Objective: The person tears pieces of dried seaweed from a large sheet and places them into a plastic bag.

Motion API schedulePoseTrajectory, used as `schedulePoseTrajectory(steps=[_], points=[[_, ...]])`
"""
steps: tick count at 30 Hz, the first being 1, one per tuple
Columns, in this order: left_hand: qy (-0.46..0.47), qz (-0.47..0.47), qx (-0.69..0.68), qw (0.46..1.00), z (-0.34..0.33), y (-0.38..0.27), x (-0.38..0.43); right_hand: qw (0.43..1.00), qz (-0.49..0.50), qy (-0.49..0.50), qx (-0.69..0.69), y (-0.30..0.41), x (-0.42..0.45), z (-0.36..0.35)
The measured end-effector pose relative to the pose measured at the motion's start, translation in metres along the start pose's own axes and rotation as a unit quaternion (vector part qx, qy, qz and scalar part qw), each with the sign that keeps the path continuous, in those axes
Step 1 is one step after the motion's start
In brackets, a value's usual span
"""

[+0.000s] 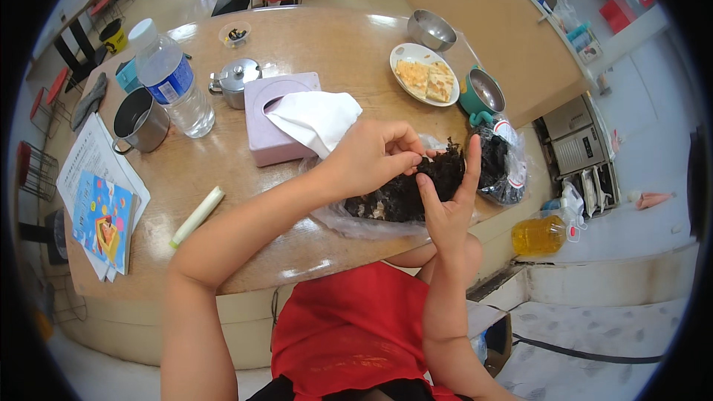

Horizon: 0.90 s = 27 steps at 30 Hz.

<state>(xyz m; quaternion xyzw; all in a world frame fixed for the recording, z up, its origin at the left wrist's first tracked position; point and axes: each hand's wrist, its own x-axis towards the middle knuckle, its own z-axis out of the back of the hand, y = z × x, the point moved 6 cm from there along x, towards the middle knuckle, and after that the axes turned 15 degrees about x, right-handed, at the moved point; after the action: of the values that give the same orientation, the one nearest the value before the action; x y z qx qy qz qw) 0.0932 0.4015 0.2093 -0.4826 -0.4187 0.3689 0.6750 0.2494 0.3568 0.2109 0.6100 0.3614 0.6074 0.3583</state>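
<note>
A ragged piece of dark dried seaweed (445,170), apparently laver, is held up between my two hands. My left hand (370,153) pinches its left edge between thumb and fingers. Against its right side and lower edge rest the thumb and fingers of my right hand (452,206), the index finger pointing up. Below the hands, a larger dark seaweed mass (384,200) lies on an opened clear plastic bag (348,228) near the table's front edge. Just right of my right hand sits a plastic-wrapped pack of dark seaweed (493,159) with a printed label.
Beyond my left wrist stands a lilac tissue box (281,139). A plate of flatbread pieces (396,81), a steel bowl (431,30) and a green cup (483,92) are back right. A water bottle (172,81), steel mug (142,122), leek piece (198,216) and booklet (103,223) lie left.
</note>
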Motion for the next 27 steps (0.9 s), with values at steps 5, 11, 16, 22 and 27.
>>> schedulePoseTrajectory(steps=[5,11,16,22,27], points=[[-0.027,-0.094,0.173,0.980,0.004,-0.013,-0.003,0.998,0.037,-0.023,-0.049,-0.002,-0.002,0.008],[-0.077,-0.016,0.177,0.981,0.016,-0.012,0.001,0.997,0.019,-0.058,-0.057,0.004,0.002,0.018],[-0.009,-0.126,0.288,0.949,0.004,-0.009,-0.004,0.997,0.023,-0.040,-0.068,0.007,0.006,0.014],[-0.040,-0.159,0.219,0.962,-0.004,-0.021,-0.009,0.994,0.074,-0.002,-0.085,-0.002,-0.005,0.004],[-0.074,-0.156,0.202,0.964,0.000,-0.010,-0.008,0.982,0.089,0.043,-0.163,0.013,0.001,-0.008]])
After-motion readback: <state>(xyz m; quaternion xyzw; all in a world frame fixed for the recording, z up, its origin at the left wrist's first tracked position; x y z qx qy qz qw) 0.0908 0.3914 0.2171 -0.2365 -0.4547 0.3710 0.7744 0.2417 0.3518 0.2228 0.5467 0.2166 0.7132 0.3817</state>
